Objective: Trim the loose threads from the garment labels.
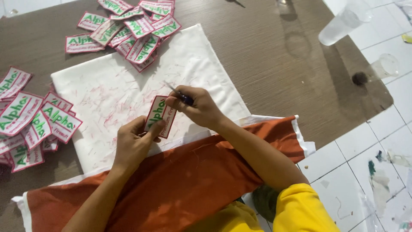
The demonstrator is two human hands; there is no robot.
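My left grip [133, 144] pinches a red-edged patch [159, 116]; my right grip [198, 106] clasps a dark small tool [180, 95] over white cloth [107, 92].

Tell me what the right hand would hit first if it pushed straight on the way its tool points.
The right hand points up-left; past the tool tip lies the white cloth, probably first. Depth is unclear.

A white, red-bordered rectangular patch with green lettering [159, 116] lies on the white cloth [107, 92]; matching patch piles sit at the cloth's top [128, 26] and left [32, 122].
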